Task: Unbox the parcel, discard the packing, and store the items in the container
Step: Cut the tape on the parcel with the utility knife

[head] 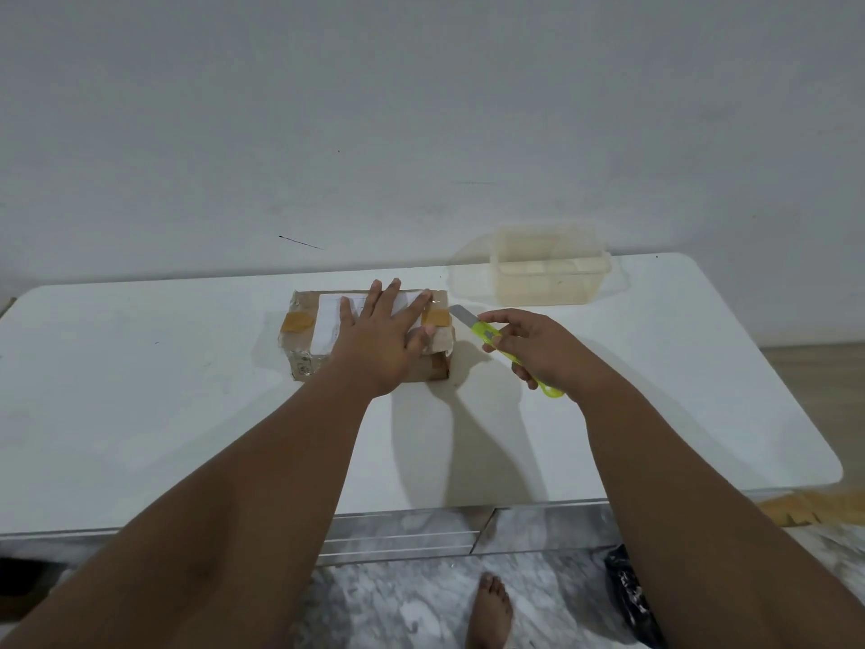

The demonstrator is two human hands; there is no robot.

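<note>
A brown cardboard parcel [304, 339] with a white label and tan tape patches lies on the white table [140, 414]. My left hand [379, 334] rests flat on top of the parcel, fingers spread. My right hand [538, 348] grips a lime-green utility knife [487, 334] just right of the parcel. The knife's metal blade is extended and points at the parcel's upper right corner. A clear plastic container [550, 274] stands at the back of the table, beyond the knife.
A clear lid [468, 278] lies next to the container on its left. A white wall rises behind the table. Below the table's front edge are a marble floor, a bare foot [491, 611] and a black bag [627, 597].
</note>
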